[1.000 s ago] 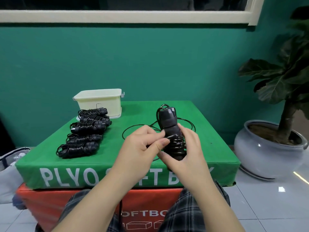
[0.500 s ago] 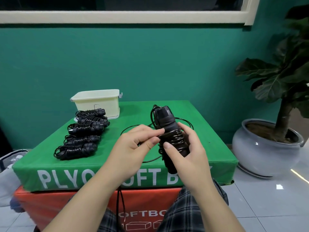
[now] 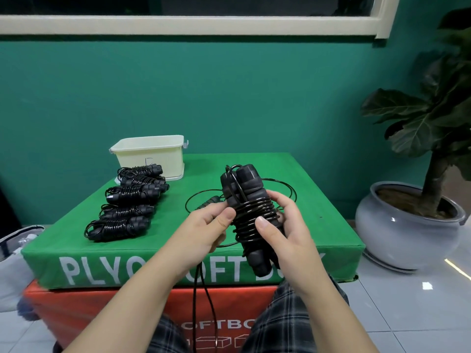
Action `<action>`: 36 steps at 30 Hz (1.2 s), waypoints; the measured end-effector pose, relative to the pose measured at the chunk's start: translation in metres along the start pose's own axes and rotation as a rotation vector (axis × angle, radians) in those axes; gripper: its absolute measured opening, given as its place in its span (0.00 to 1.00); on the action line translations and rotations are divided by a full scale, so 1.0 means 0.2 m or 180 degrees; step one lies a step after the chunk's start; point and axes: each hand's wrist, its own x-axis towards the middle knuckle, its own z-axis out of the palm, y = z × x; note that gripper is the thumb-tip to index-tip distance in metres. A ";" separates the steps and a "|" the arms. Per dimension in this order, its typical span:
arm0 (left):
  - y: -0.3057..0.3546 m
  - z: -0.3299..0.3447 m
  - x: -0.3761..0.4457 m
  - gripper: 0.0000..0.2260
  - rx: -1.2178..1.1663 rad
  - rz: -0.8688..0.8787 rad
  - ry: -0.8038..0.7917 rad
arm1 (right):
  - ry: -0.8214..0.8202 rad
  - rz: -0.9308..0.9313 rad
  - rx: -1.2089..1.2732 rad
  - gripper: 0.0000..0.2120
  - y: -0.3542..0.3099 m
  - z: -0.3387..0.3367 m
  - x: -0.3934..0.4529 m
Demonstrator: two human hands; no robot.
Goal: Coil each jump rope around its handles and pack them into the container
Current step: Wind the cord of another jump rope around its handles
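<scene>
From the head view, the right hand (image 3: 285, 233) grips a pair of black jump rope handles (image 3: 248, 200) held together and tilted slightly left at the top, its thumb pressed onto the cord (image 3: 252, 215) wound round their middle, its fingers curled behind; the left hand (image 3: 206, 225) pinches the cord just left of the handles, thumb against the coils, and two loose strands of it hang down between the person's knees; this bundle is held above the near edge of the green worktop (image 3: 318, 225); a further loop of cord (image 3: 204, 197) lies flat on the worktop behind the hands; five coiled ropes (image 3: 127, 202) lie in a row on the left part of the worktop, running back towards a cream container (image 3: 150, 154) at the far left corner, the rearmost rope just in front of its wall; a potted plant (image 3: 413, 220) stands on the tiled floor to the right.
</scene>
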 end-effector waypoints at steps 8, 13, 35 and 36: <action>0.04 0.01 -0.01 0.17 0.0893 0.0479 0.0632 | 0.0452 -0.0569 -0.0671 0.13 0.03 0.02 0.01; 0.02 0.01 0.00 0.20 0.0879 0.0600 0.0711 | 0.0179 -0.0390 -0.1028 0.20 -0.02 -0.02 0.02; -0.01 0.00 0.02 0.09 0.0041 0.0459 0.0651 | 0.0317 0.0048 -0.1073 0.20 -0.03 0.01 -0.01; -0.01 0.00 0.02 0.09 -0.0072 0.0422 0.0715 | 0.0303 0.0014 -0.1015 0.20 -0.04 0.02 -0.01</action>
